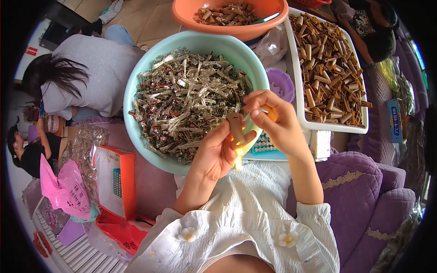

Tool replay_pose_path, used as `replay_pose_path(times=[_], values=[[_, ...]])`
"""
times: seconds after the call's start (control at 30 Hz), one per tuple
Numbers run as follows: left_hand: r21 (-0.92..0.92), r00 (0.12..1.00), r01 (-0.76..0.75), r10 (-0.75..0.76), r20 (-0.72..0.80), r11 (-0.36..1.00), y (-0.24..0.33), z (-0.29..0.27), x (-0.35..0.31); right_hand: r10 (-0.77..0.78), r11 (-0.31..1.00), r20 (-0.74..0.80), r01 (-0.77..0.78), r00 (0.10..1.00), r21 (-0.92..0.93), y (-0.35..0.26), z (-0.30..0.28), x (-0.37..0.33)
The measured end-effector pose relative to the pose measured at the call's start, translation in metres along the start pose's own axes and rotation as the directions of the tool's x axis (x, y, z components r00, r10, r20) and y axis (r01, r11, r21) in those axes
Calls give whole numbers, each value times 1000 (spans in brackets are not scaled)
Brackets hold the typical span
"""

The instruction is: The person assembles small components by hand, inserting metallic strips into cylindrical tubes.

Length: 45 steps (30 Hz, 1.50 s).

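Observation:
My left hand [210,157] is closed around a brown tube-shaped piece [235,128] with a dark slit near its top. Yellow light glows at the lower end of this tube, where a short lit strand [238,162] hangs below my fingers. At the tube's upper end, my right hand [278,122] pinches a small whitish piece [263,110]; its exact kind is too small to tell. Both hands are over the near right rim of a mint-green basin [249,57]. Heaped in the basin are bundles of clear wire-like strands [191,100], with bits of brown and silver among them.
A white tray [337,126] of brown tubes stands at right, an orange basin [227,29] behind. Beside my right hand are a purple bowl [281,84] and a teal rack [265,144] of small round pieces. A person in grey [98,73] bends at left, near an orange-and-white box [129,182].

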<state>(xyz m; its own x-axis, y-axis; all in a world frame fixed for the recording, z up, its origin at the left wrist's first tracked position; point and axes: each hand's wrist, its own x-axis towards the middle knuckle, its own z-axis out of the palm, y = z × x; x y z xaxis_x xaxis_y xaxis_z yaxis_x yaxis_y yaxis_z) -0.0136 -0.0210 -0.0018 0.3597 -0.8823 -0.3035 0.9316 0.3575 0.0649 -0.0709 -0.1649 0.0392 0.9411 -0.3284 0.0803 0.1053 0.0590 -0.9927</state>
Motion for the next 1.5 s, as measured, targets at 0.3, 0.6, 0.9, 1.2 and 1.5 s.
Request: replay_pose_path(times=[0.3,0.6,0.9,1.2,1.5], values=[[60,998,22,-25,50,998,-7,18,1,63,992,-20,-61,998,111,0,1,-1],[122,999,35,-31,-34,992,-10,20,2,77,988,-4,-77,997,-132,-7,2,-4],[390,989,-42,95,-117,920,-13,27,-1,-23,954,115,56,993,-296,1,-4,-3],[449,988,-155,135,78,880,-7,12,0,-79,950,44,89,996,-299,0,6,0],[693,618,-692,660,427,200,-12,26,-18,80,997,-194,-82,978,-1,4,18,-20]])
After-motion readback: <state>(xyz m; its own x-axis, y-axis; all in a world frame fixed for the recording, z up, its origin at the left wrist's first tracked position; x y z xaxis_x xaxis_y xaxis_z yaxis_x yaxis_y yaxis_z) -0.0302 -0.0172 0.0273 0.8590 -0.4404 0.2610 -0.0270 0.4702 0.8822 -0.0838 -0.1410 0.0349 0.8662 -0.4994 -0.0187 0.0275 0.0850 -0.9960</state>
